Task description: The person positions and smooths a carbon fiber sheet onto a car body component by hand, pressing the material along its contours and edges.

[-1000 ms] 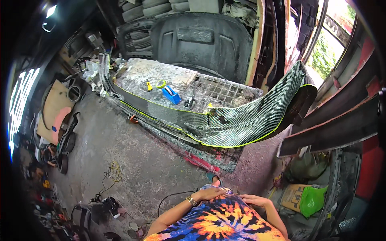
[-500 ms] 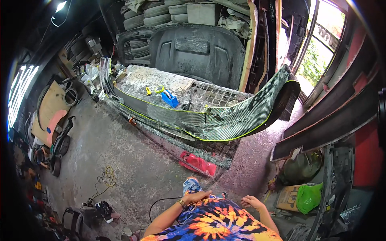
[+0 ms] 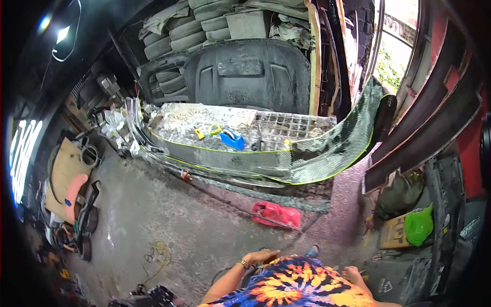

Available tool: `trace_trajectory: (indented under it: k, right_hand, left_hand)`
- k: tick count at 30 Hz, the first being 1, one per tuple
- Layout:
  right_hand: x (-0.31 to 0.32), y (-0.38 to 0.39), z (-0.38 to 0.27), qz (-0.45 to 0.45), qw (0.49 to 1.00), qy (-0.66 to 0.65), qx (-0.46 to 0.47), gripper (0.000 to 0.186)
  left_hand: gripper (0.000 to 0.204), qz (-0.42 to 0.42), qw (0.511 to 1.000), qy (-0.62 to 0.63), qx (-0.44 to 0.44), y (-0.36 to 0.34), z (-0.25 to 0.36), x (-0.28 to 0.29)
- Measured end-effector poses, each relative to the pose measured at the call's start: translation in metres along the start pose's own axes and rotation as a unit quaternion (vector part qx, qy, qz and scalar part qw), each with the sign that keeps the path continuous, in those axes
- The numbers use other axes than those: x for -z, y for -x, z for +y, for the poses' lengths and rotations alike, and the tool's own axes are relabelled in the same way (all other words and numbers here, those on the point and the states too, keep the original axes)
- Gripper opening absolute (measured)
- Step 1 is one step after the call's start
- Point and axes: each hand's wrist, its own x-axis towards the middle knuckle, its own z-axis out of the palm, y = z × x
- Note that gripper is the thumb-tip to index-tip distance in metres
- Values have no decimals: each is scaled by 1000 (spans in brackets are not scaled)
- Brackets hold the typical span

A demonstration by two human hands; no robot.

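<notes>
My left hand (image 3: 260, 256), with a watch at its wrist, is in front of my tie-dye shirt (image 3: 286, 286). Its fingers stretch to the right and I see nothing in them. Low at my right side is my right hand (image 3: 352, 275), fingers loosely bent and partly apart, with no object visible in it. Both hands are well short of the long carbon-fibre-patterned car body panel (image 3: 230, 158), edged in yellow-green tape. It lies along the front of a worn workbench (image 3: 179, 115). A blue tape dispenser (image 3: 232, 139), a yellow tape roll (image 3: 215, 129) and a small yellow tool (image 3: 199, 134) sit behind the panel.
A red container (image 3: 276, 215) lies on the floor before the bench. Dark curved panels (image 3: 424, 138) lean at the right, above a green bag (image 3: 419, 225) and a cardboard box (image 3: 393, 233). A yellow cable (image 3: 161, 253) is on the floor. A black hood (image 3: 240, 77) stands behind the bench.
My view has shifted, so the bench and panel appear farther right and slightly lower. My left hand remains before my shirt. The right hand has dropped closer to my side.
</notes>
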Motion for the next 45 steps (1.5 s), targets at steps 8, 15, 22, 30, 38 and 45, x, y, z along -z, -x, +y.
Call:
trace_trajectory:
  k: [8,15,22,30,38,45]
  right_hand:
    - [-138,41,-25,-78,986,109,98,29]
    - [-197,57,-28,-115,977,97,151,32]
    - [-142,50,18,55,993,-94,33,23]
    - [-148,110,94,153,951,-267,17,18]
    - [-305,181,188,131,925,-337,-119,16]
    - [-314,145,189,34,998,-29,-46,24]
  left_hand:
    - [45,14,985,-54,-163,52,54,91]
    - [21,197,899,-8,-391,93,196,167]
    - [25,303,835,-123,-443,-2,317,324]
    - [48,427,814,-339,-198,-158,314,461]
    - [77,405,778,-474,-76,-234,274,473]
    - [47,298,937,-102,-152,-177,264,440]
